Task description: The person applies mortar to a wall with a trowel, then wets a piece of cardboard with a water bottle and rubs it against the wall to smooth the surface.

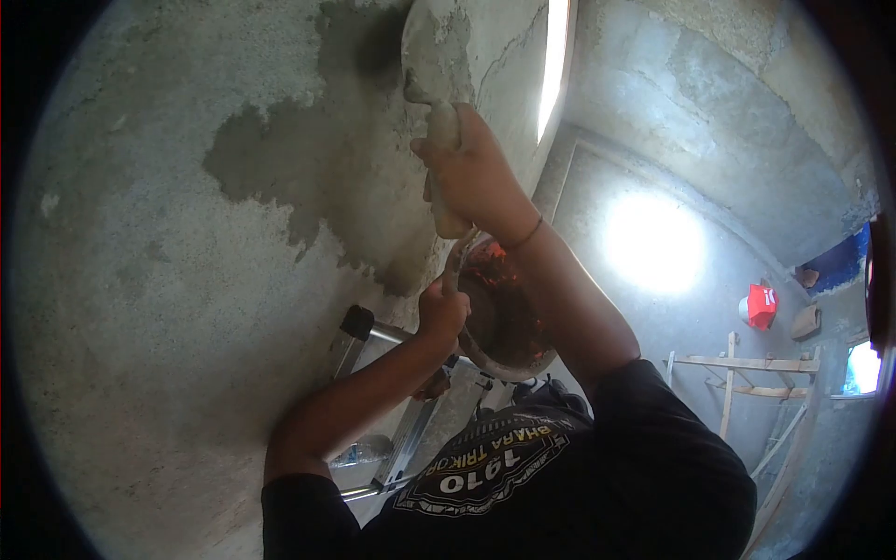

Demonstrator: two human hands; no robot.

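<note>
My right hand (476,177) is wrapped round the pale handle of a plastering trowel (434,42). The trowel's blade is up at the wall (140,308), by the top edge of a dark, wet patch of mortar (299,159). Lower down, my left hand (444,310) grips the rim of a bucket (509,371), fingers closed over its edge. Dark mortar and orange-red inner sides show inside the bucket. My right forearm hides part of its far side.
Below the bucket stands an aluminium ladder (408,434), close to the wall. A wooden trestle frame (747,362) is on the right, with a red and white bag (762,307) beyond it. A bright glare (655,243) covers part of the grey surface.
</note>
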